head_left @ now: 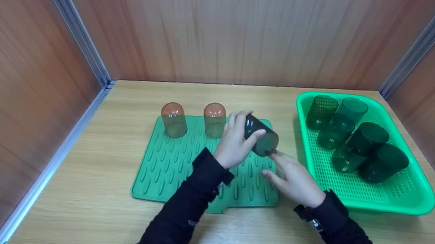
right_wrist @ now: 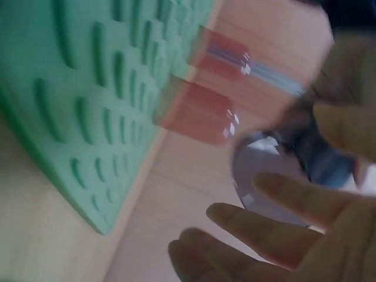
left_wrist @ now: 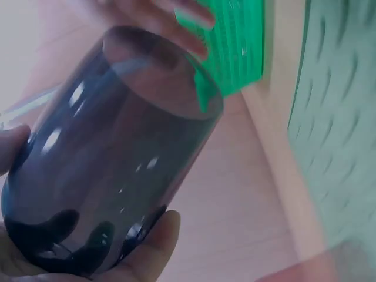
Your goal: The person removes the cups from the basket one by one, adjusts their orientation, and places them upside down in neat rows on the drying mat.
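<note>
The dark cup [head_left: 268, 140] is in the left hand [head_left: 235, 144], held tilted above the far right part of the green mat [head_left: 160, 167], its open mouth turned down toward the right hand [head_left: 293, 177]. The left forearm, in a black sleeve [head_left: 180, 219], slants up from the bottom edge, with the hand bent over the cup's closed end. The right forearm comes in from the lower right, its palm turned inward beside the cup's mouth.

The left wrist view shows what the head view hides: the rounded closed end cradled by fingertips, and the whole rim free of the left hand. The right wrist view catches the right hand's outstretched fingers from close by. Only the head view shows all of the green basket [head_left: 391, 207], with four dark cups [head_left: 384, 163] inside. Two orange cups [head_left: 174, 121] [head_left: 214, 121] stand upside down at the mat's far edge.

The left fingers and thumb wrap the dark cup firmly. The right fingers are spread and hold nothing; their tips reach the rim, but whether they touch it I cannot tell.
</note>
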Demonstrator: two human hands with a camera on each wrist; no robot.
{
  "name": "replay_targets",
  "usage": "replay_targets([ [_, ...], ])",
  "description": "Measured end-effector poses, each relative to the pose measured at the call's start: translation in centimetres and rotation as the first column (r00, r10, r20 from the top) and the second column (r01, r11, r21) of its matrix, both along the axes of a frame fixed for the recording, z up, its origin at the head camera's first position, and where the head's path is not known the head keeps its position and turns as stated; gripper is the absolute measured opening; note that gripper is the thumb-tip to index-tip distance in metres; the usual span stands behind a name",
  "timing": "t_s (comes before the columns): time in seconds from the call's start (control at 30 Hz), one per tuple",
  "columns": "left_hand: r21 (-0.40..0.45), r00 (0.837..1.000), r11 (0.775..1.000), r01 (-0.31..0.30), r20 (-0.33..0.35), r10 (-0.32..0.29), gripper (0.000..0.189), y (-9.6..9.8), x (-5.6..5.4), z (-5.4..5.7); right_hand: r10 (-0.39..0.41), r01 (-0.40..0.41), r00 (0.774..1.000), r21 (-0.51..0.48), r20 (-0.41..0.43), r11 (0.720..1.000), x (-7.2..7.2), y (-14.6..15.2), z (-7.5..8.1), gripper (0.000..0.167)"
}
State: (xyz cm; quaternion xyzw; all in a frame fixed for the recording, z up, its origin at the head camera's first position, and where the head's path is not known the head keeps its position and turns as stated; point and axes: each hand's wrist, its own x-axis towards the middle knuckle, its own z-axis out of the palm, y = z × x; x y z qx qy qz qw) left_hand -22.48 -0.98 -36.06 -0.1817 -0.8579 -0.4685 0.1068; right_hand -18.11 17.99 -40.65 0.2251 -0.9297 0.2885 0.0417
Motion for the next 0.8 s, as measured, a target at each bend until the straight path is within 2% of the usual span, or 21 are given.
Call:
replay_targets([
  [0.1,-0.128,0.999,0.991,-0.024,-0.033,0.02,0.062,0.1,-1.0,1.4,0.073,-0.076,0.997,0.103,0.033,0.992,0.3,-0.3,-1.0,0.062],
  [0.2,-0.254,0.997,0.967,-0.032,-0.076,0.013,0.062,0.4,-2.1,2.4,0.107,-0.125,0.989,0.172,0.106,0.977,0.6,-0.5,-2.0,0.064],
  [0.27,-0.323,0.996,0.946,-0.027,-0.091,-0.002,0.061,0.6,-2.9,2.6,0.122,-0.155,0.98,0.215,0.157,0.964,0.7,-0.7,-2.6,0.065],
  [0.37,-0.408,0.995,0.913,-0.019,-0.093,-0.02,0.062,1.1,-4.1,2.5,0.143,-0.201,0.967,0.279,0.212,0.939,0.9,-0.8,-3.2,0.066],
  [0.5,-0.532,0.992,0.844,-0.065,-0.126,-0.003,0.064,1.9,-5.7,1.2,0.177,-0.262,0.947,0.329,0.267,0.907,1.3,-0.6,-3.7,0.067],
  [0.6,-0.601,0.986,0.791,-0.111,-0.167,0.011,0.064,2.5,-6.8,-0.4,0.187,-0.288,0.937,0.345,0.296,0.893,1.4,-0.4,-3.8,0.067],
  [0.63,-0.615,0.985,0.78,-0.119,-0.173,0.013,0.064,2.7,-7.1,-1.0,0.188,-0.292,0.934,0.348,0.303,0.891,1.5,-0.4,-3.8,0.067],
  [0.7,-0.628,0.984,0.768,-0.127,-0.179,0.016,0.063,2.9,-7.7,-2.1,0.19,-0.298,0.931,0.353,0.31,0.887,1.5,-0.3,-3.8,0.068],
  [0.8,-0.622,0.983,0.773,-0.126,-0.181,0.015,0.061,3.3,-8.3,-3.5,0.188,-0.304,0.928,0.364,0.322,0.88,1.5,-0.4,-3.9,0.068],
])
